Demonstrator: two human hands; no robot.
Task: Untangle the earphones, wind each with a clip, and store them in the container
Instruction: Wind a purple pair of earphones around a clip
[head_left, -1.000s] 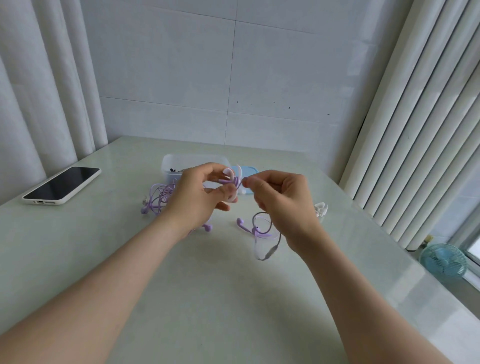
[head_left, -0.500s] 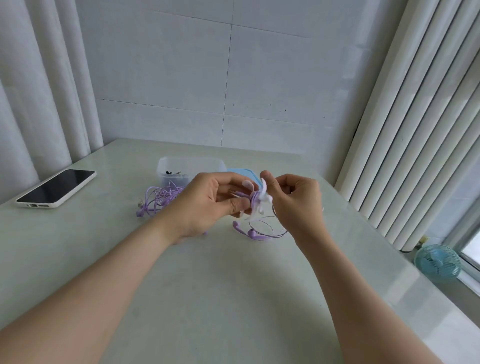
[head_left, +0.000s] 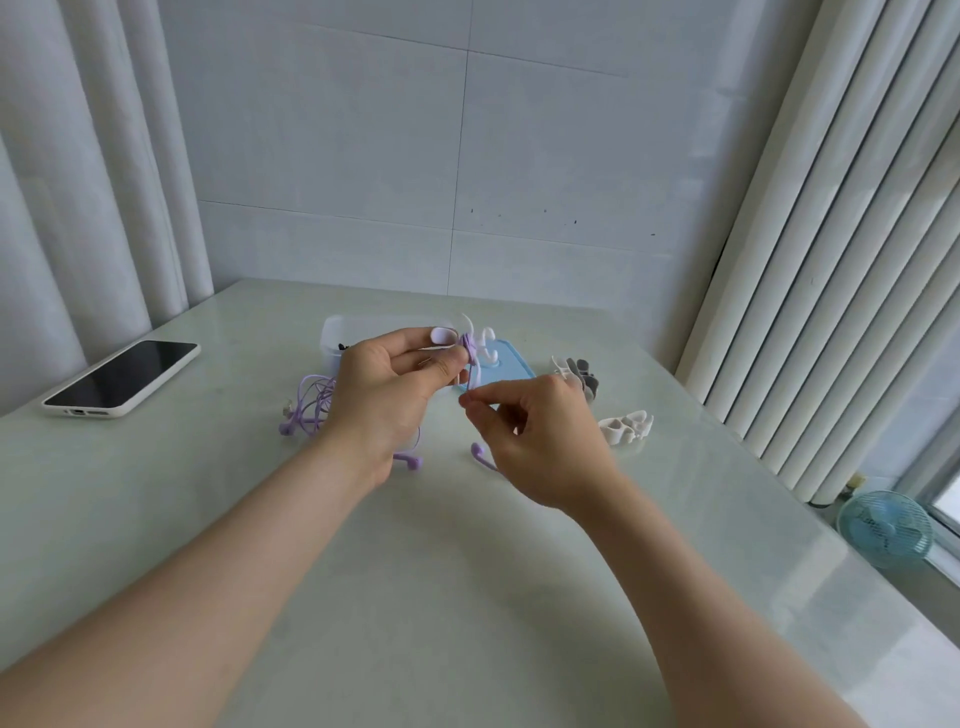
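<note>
On the pale table, the left hand pinches a white clip while, at six o'clock below it, the right hand pinches the purple earphone cord, which should wind on taut, each turn snug beside the last.
</note>
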